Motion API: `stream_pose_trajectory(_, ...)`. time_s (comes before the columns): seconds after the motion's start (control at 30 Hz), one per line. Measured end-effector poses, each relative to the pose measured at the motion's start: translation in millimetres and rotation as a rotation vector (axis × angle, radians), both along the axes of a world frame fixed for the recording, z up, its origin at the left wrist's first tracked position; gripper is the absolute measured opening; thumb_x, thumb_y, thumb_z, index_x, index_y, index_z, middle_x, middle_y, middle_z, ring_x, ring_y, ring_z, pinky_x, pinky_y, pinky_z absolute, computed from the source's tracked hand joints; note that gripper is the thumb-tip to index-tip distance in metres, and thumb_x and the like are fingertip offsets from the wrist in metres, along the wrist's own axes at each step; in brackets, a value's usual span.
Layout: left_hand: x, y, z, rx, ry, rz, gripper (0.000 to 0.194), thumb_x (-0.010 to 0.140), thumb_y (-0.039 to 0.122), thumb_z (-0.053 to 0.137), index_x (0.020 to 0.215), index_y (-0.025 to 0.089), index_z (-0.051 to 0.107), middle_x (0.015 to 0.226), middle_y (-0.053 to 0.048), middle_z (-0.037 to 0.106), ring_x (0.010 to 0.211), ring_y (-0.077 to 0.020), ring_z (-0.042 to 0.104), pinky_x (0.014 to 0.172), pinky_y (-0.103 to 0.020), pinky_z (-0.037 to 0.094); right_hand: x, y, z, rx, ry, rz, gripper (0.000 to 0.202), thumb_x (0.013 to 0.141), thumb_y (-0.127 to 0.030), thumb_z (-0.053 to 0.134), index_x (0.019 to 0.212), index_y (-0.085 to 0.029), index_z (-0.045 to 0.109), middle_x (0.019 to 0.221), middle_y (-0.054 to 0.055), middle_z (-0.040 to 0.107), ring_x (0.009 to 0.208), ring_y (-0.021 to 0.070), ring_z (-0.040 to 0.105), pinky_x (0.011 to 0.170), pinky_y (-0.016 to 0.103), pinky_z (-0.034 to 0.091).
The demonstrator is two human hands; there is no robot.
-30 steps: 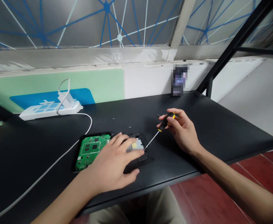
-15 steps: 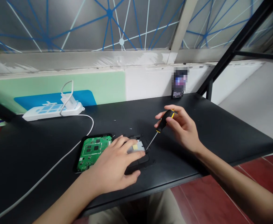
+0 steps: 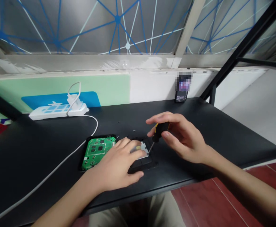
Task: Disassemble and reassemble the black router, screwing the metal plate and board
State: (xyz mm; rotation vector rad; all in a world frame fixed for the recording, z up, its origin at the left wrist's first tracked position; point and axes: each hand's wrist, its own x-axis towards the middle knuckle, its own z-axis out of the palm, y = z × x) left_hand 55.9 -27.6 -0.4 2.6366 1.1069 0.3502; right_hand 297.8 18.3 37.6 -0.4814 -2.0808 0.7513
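Observation:
My left hand (image 3: 117, 162) lies flat with its fingers spread, pressing on a black plastic cover (image 3: 141, 163) that has a silver metal plate (image 3: 143, 148) inside. A screwdriver (image 3: 161, 130) with a black and yellow handle slants down, its tip at the plate's right corner. The fingers of my right hand (image 3: 183, 137) are around that handle, with the forefinger stretched over it. To the left, partly behind my left hand, is a green circuit board (image 3: 98, 151) in a black casing. The tip's seat is too small to make out.
Two small screws (image 3: 134, 130) lie beyond the cover on the black table (image 3: 211, 135). A white power strip (image 3: 57, 111) with a plugged charger stands at the back left, its white cable (image 3: 74, 151) crossing the table. A phone (image 3: 182, 90) leans against the wall.
My right hand has shifted left and slightly down, and the screwdriver stands steeper, its handle turned in the fingers. My left hand stays on the cover. The view has shifted slightly.

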Motion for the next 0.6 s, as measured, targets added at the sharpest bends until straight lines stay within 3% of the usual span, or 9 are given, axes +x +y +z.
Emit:
stream_pose_trajectory(0.13, 1, 0, -1.7, 0.019, -0.010, -0.003, 0.044, 0.086, 0.036, 0.071, 0.128, 0.027, 0.059, 0.136, -0.007, 0.055, 0.129, -0.0326, 0.051, 0.120, -0.059, 0.028, -2, -3, 2.3, 0.015, -0.005, -0.024, 0.039, 0.097, -0.015, 0.052, 0.132, -0.032, 0.053, 0.130, 0.009, 0.059, 0.097, 0.0181, 0.072, 0.084, 0.037, 0.062)
stream_pose_trajectory(0.4, -1, 1, -6.0, 0.055, -0.001, 0.015, 0.054, 0.084, 0.039, 0.073, 0.133, 0.023, 0.054, 0.134, -0.011, 0.055, 0.131, -0.0363, 0.052, 0.119, -0.060, 0.032, -8, -2, -4.5, 0.186, -0.012, -0.173, 0.046, 0.088, -0.016, 0.070, 0.129, -0.032, 0.056, 0.108, 0.006, 0.062, 0.087, 0.0181, 0.068, 0.079, 0.036, 0.061)
stream_pose_trajectory(0.47, -1, 1, -6.6, 0.061, -0.010, 0.012, 0.055, 0.085, 0.039, 0.072, 0.133, 0.023, 0.053, 0.135, -0.012, 0.054, 0.131, -0.0364, 0.052, 0.118, -0.060, 0.033, -11, -2, -7.9, 0.183, 0.019, -0.182, 0.042, 0.092, -0.020, 0.066, 0.131, -0.032, 0.056, 0.110, 0.007, 0.061, 0.089, 0.0186, 0.069, 0.080, 0.038, 0.061)
stream_pose_trajectory(0.6, -2, 1, -5.8, 0.057, -0.031, 0.003, 0.057, 0.085, 0.040, 0.072, 0.135, 0.025, 0.050, 0.136, -0.010, 0.055, 0.132, -0.0348, 0.052, 0.121, -0.060, 0.030, -15, -9, -5.2, 0.142, 0.057, -0.179, 0.040, 0.103, -0.021, 0.039, 0.140, -0.031, 0.052, 0.126, 0.010, 0.061, 0.102, 0.0199, 0.070, 0.088, 0.041, 0.061)
